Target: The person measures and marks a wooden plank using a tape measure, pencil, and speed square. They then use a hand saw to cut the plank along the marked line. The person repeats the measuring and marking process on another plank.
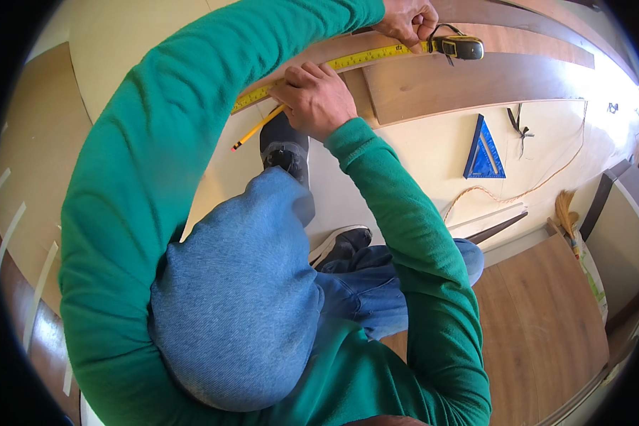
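Note:
A yellow tape measure blade (369,56) lies stretched along a long wooden board (539,44). Its black and yellow case (464,47), with a dark cord on it, sits at the right end of the blade. My left hand (407,21) reaches over the far side, fingers closed in a pinch on the blade beside the case. Nearer to me, my right hand (316,99) is closed around a yellow pencil (255,129), eraser end pointing down to the left. That hand rests against the blade and board edge; the pencil's tip is hidden beneath it.
A second wooden board (468,82) lies beside the measured one. On the floor are a blue triangular square (484,153), black ties (520,122) and a braided cord (508,198). A hand broom (566,213) stands at right by a wooden panel (539,323). My shoe (286,145) is close to the pencil.

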Demonstrator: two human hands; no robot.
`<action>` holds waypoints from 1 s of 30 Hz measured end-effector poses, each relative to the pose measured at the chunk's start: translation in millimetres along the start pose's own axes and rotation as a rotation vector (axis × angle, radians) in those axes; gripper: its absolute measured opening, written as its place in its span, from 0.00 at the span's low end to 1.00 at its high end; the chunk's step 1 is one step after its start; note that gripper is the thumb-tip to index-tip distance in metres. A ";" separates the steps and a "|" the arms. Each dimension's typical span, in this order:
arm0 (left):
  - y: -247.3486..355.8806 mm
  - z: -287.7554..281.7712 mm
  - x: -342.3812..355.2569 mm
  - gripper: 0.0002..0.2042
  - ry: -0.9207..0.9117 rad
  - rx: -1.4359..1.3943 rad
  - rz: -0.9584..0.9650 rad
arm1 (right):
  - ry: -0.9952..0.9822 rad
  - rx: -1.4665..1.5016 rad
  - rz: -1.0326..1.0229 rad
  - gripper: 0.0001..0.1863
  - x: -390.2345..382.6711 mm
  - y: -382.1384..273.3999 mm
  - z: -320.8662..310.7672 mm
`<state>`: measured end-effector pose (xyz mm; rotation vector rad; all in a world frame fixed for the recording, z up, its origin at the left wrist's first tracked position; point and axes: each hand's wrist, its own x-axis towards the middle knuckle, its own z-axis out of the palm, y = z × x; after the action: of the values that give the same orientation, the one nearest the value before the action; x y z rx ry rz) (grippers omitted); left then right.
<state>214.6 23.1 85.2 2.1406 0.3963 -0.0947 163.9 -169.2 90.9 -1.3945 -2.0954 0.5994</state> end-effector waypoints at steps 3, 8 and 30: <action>1.0 -0.3 -1.6 0.12 0.018 -0.002 -0.002 | 0.048 0.074 0.059 0.12 -7.5 -0.2 -16.7; -12.1 6.2 -8.1 0.16 0.049 -0.029 0.101 | 0.107 0.272 0.391 0.13 -61.0 0.2 -68.4; 12.5 -3.5 -10.3 0.16 -0.024 0.008 -0.044 | 0.192 0.351 0.412 0.07 -38.2 37.8 -77.2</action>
<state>208.5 17.0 99.3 2.1376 0.4296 -0.1466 252.5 -186.1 117.5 -1.6061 -1.4739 0.9065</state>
